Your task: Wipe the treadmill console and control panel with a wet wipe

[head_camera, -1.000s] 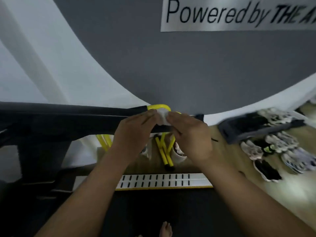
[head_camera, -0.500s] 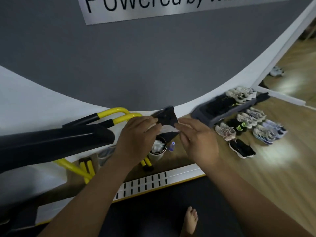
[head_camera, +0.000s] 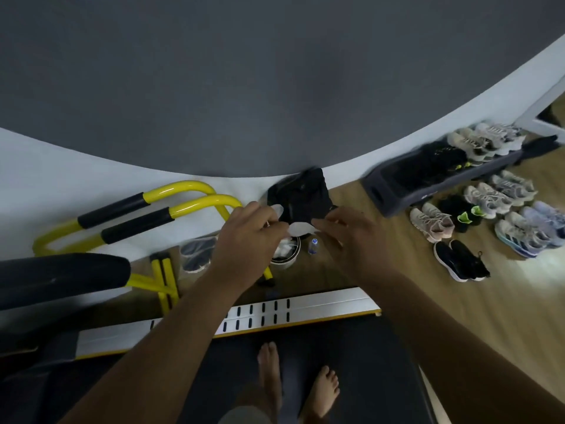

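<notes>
Now, feet (head_camera: 293, 390): two bare feet planted on the dark belt (head_camera: 360, 356), toes pointing forward.
Front strip (head_camera: 330, 304): pale slotted cover across the head of the belt, with both forearms crossing above it.
Treadmill arm (head_camera: 61, 276): black with a rounded end, poking in from the left, well apart from both hands.
Left hand (head_camera: 247, 237): up in mid-air, fingers curled, thumb and fingertips pinching the left end of the wipe.
Right hand (head_camera: 351, 237): level with its partner, fingertips nipping the right end.
Wipe (head_camera: 301, 228): small and white, held between the two hands, nowhere near the treadmill arm.
Tub (head_camera: 287, 255): round, with white stuff inside, on the floor under the hands and partly hidden by the left one.
Bottle (head_camera: 313, 245): tiny and clear, upright just right of the tub.
Yellow bars (head_camera: 189, 194): two bent tubes with black grips, leaning at the wall on the left.
Black bag (head_camera: 301, 194): blurred dark shape behind the fingertips, at the foot of the wall.
Shoes (head_camera: 489, 215): pairs lined up on the wood floor to the right, more on a dark rack (head_camera: 397, 191).
Wall (head_camera: 275, 87): grey, with a curved white band below.
</notes>
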Available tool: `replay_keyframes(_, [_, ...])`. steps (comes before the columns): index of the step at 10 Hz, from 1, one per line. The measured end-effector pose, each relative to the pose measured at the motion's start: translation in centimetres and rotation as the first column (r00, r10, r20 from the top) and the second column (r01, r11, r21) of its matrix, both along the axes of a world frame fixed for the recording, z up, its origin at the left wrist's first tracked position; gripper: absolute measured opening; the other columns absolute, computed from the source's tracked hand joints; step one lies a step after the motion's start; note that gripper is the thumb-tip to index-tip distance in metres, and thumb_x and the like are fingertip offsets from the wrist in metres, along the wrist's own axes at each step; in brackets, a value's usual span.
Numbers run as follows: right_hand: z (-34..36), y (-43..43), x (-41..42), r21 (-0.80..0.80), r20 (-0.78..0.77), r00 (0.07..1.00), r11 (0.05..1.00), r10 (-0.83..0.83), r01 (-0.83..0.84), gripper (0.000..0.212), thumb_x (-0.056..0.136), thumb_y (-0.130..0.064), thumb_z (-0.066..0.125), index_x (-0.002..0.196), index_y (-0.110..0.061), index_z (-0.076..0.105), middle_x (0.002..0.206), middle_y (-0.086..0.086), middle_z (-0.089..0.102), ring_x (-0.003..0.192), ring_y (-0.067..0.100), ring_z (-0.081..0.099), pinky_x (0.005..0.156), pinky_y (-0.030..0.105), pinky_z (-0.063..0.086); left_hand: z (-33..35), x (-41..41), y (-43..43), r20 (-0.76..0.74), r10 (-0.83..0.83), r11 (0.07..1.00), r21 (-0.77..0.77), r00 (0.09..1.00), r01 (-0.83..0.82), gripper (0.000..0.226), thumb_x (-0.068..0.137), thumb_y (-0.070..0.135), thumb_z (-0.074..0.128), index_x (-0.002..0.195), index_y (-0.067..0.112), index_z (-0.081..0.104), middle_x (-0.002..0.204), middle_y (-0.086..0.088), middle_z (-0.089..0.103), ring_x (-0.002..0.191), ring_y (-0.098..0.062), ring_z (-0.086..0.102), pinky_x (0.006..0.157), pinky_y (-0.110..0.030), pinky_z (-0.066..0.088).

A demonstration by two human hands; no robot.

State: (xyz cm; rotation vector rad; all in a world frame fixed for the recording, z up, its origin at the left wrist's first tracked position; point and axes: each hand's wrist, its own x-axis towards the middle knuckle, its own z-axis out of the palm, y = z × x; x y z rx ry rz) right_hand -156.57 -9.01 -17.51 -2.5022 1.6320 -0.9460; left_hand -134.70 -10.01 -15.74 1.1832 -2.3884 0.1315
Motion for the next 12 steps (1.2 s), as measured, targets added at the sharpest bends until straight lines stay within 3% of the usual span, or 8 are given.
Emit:
replay_keyframes(2, [-4.1,-5.3,0.9,0.14,0.016,1.0,0.99,-0.021,0.019,0.014,0.086,-0.018,0.058,0.089,-0.017,0.071,0.091,0.0,0.066,0.055,0.021,0.058,0.042,0.031,0.046,-4.5,0.2,-5.3,-0.047,0.044,0.991,0.126,0.998,-0.038,0.015,0.073,0.001,0.084,0.085,0.006,0.076,0.081,-0.009,0.064,0.076,-0.028,0.061,0.053,-0.038,0.051])
replay_keyframes(4, [-11.8,-13.0,3.4,0.292,-0.009,1.0,0.956,-0.03,0.031,0.011,0.083,-0.017,0.062,0.089,-0.016,0.072,0.097,0.001,0.066,0.061,0.014,0.059,0.047,0.023,0.044,-13.9,2.2,-12.3,-0.092,0.119,0.98,0.17,0.989,-0.102,0.02,0.089,0.014,0.058,0.091,0.008,0.077,0.091,-0.008,0.07,0.083,-0.026,0.065,0.062,-0.033,0.054])
replay_keyframes(6, [-26.0,-18.4,5.4,0.426,-0.027,0.999,0.904,-0.025,0.034,0.018,0.082,-0.016,0.059,0.09,-0.011,0.075,0.094,0.004,0.068,0.072,0.017,0.066,0.063,0.023,0.051,-29.3,3.6,-17.1,-0.111,0.21,0.915,0.373,0.972,-0.155,0.025,0.091,0.018,0.053,0.094,0.009,0.076,0.093,-0.006,0.074,0.078,-0.025,0.07,0.057,-0.036,0.057])
replay_keyframes(8, [-43.3,-22.2,7.6,0.429,-0.015,0.999,0.902,-0.033,0.036,0.018,0.08,-0.007,0.059,0.089,-0.007,0.074,0.094,0.009,0.07,0.073,0.024,0.068,0.059,0.033,0.056,-47.3,4.4,-20.4,-0.111,0.319,0.877,0.41,0.941,-0.248,0.029,0.089,0.017,0.051,0.101,0.005,0.076,0.102,-0.01,0.075,0.086,-0.028,0.073,0.065,-0.034,0.061])
replay_keyframes(9, [-53.3,-23.3,8.0,0.648,-0.049,0.998,0.76,-0.028,0.053,0.031,0.092,-0.007,0.054,0.119,-0.012,0.066,0.134,0.007,0.057,0.114,0.028,0.059,0.089,0.04,0.05,-57.7,4.8,-20.7,0.007,0.356,0.672,0.693,0.935,-0.261,0.037,0.096,0.02,0.059,0.133,0.014,0.062,0.146,-0.009,0.053,0.13,-0.027,0.055,0.099,-0.041,0.051])
replay_keyframes(10, [-61.9,-24.0,7.5,0.839,-0.235,0.951,0.536,0.202,0.093,0.061,0.094,-0.005,0.052,0.149,-0.025,0.033,0.16,-0.002,0.019,0.143,0.026,0.027,0.109,0.041,0.038,-65.5,5.1,-20.7,0.203,0.157,0.271,0.932,0.966,-0.24,0.07,0.099,0.043,0.055,0.158,0.033,0.018,0.168,0.0,-0.002,0.153,-0.028,0.007,0.118,-0.054,0.025])
replay_keyframes(11, [-65.7,-24.2,7.3,0.87,-0.199,0.962,0.485,0.185,0.087,0.077,0.089,0.003,0.051,0.152,-0.028,0.02,0.162,-0.006,0.006,0.147,0.024,0.017,0.111,0.036,0.036,-69.2,5.6,-21.0,0.188,0.217,0.201,0.952,0.958,-0.232,0.077,0.1,0.047,0.051,0.157,0.038,0.0,0.166,0.004,-0.017,0.154,-0.028,-0.004,0.119,-0.06,0.019])
replay_keyframes(12, [-65.6,-24.2,7.1,0.846,-0.169,0.972,0.53,0.166,0.057,0.075,0.089,-0.001,0.052,0.152,-0.029,0.022,0.162,-0.006,0.008,0.147,0.023,0.018,0.109,0.035,0.036,-68.5,5.5,-21.6,0.255,0.28,0.216,0.923,0.925,-0.32,0.076,0.102,0.047,0.048,0.159,0.033,-0.001,0.166,0.001,-0.016,0.153,-0.031,-0.007,0.119,-0.057,0.013])
